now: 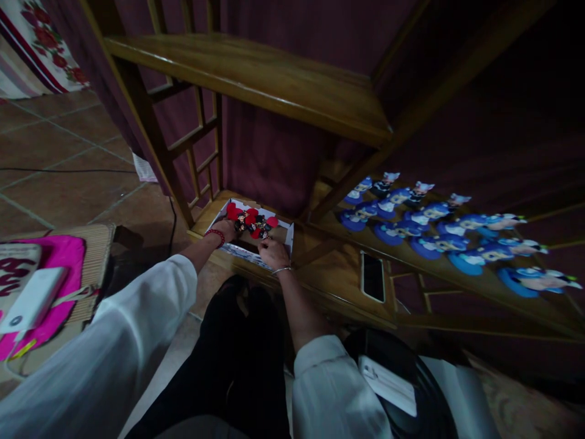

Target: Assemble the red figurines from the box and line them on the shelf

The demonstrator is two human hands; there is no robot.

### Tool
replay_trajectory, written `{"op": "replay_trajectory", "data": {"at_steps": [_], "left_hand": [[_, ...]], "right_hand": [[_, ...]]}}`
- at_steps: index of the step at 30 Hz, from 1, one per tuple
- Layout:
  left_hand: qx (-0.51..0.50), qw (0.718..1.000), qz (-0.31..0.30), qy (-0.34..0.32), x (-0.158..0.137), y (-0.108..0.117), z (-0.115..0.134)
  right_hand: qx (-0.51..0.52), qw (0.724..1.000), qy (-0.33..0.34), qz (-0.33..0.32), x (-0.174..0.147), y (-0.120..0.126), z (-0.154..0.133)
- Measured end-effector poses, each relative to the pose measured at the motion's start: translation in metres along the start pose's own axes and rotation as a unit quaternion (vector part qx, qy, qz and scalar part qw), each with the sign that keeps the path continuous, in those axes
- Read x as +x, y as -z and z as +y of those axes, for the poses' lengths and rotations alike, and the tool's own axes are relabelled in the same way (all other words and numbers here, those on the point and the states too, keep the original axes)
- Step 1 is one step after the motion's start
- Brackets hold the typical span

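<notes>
- Both hands work apart at the box (281, 234): the left hand (226, 229) at its left end, the right hand (273, 252) over its near wall.
- The box sits on the low shelf (325, 259), its near side close to the front edge; brown floor of the box shows at its right end.
- Left of the box, the lattice (195, 143) rises close by; behind it hangs the curtain (267, 158). Overhead, the upper board (256, 76) juts across the far side.
- Right of the box, a stretch of plank leads to the phone (373, 277), well apart from the right hand.
- Shelf and lattice are glossy yellow-brown wood, straight-edged; the curtain is dark purple cloth in soft folds. The box is shallow, with pale, thin walls.
- Small red and black figures (251, 221) lie in the box, between the hands. Blue figures (427, 213) with rounded bases stand in rows at right.
- The left hand's fingers bend in toward the figures; the right hand's are curled, thumb near forefinger. Whether either hand grips a figure, I cannot tell.
</notes>
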State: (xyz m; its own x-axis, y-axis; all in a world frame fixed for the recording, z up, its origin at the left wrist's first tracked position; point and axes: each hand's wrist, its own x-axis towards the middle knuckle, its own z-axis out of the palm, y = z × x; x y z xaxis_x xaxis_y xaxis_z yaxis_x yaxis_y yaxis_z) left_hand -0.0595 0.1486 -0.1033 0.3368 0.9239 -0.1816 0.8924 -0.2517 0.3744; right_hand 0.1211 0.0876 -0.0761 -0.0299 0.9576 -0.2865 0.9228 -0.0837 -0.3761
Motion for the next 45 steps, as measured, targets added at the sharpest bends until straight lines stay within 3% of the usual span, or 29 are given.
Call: {"op": "replay_trajectory", "data": {"at_steps": [8, 18, 24, 32, 40, 45], "left_hand": [[0.009, 0.998, -0.021, 0.061, -0.002, 0.006, -0.001], [-0.054, 0.998, 0.021, 0.027, -0.005, 0.008, -0.002], [-0.074, 0.994, 0.078, -0.005, -0.004, 0.007, -0.004], [-0.075, 0.994, 0.079, -0.027, -0.003, 0.003, -0.006], [-0.112, 0.992, -0.006, 0.053, -0.003, 0.011, -0.001], [-0.160, 0.986, -0.043, 0.017, -0.002, 0.013, 0.018]], "right_hand": [[-0.010, 1.000, 0.001, -0.004, -0.001, -0.001, 0.000], [-0.021, 1.000, 0.009, 0.002, 0.001, -0.003, 0.002], [-0.021, 1.000, 0.003, 0.001, 0.001, -0.001, 0.000], [-0.013, 0.999, 0.027, 0.027, 0.001, -0.004, 0.001], [0.029, 0.998, 0.032, 0.045, -0.001, -0.002, 0.001], [0.096, 0.994, 0.014, 0.047, 0.000, -0.002, 0.002]]}}
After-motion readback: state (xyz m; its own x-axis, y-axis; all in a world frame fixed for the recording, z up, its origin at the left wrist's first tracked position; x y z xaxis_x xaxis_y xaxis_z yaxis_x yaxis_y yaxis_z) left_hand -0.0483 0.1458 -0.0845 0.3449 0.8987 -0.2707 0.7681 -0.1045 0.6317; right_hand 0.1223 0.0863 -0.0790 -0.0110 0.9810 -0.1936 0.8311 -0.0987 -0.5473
